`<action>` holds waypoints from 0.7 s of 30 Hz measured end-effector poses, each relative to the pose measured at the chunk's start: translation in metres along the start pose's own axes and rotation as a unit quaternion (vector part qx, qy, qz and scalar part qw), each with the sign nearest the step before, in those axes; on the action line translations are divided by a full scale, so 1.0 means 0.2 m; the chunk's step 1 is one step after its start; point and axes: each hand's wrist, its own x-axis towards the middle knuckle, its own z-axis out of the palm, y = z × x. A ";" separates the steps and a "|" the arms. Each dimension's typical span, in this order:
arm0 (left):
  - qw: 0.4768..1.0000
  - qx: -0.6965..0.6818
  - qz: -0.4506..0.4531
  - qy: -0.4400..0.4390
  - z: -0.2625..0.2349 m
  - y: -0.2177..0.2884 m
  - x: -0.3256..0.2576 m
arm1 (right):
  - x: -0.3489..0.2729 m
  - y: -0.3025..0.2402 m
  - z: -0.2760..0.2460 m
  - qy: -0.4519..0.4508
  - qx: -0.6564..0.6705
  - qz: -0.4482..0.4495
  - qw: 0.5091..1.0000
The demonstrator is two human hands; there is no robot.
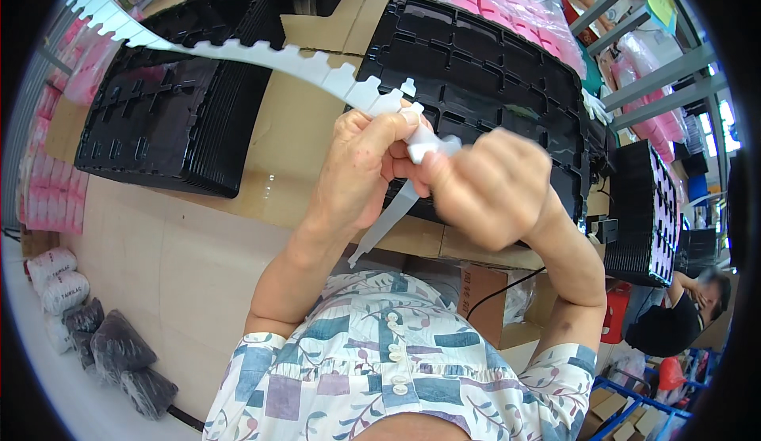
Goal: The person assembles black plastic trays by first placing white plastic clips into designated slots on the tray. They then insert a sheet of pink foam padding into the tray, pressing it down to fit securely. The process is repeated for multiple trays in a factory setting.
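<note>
A long white strip (pixel 317 67) with a row of notched tabs along one edge runs from the far left down to my hands. My left hand (pixel 361 156) pinches the strip near its end between thumb and fingers. Against it, my right hand (pixel 493 187) is closed at a small white piece (pixel 432 146); that hand is smeared by motion. Below my left hand hangs a narrow translucent white tail (pixel 384 225). One small white tab (pixel 409 87) lies on the black moulded tray (pixel 491 61) behind my hands.
Stacked black trays (pixel 178 100) stand to the left on a cardboard-covered table (pixel 297 140). Pink wrapped trays (pixel 515 13) lie at the back right. At right are another black stack (pixel 640 211) and a seated person (pixel 674 314). Dark bags (pixel 123 346) sit on the floor.
</note>
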 end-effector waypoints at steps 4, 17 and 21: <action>0.992 0.123 0.031 0.008 0.01 0.00 -0.01 | -0.04 -0.01 -0.07 -0.026 0.085 0.043 0.995; 0.974 0.215 0.040 -0.063 -0.02 -0.03 -0.02 | -0.81 1.03 -0.36 -0.231 0.175 0.626 0.724; 0.970 0.231 0.037 -0.059 -0.01 -0.02 -0.03 | -0.83 1.09 -0.30 -0.255 0.153 0.620 0.726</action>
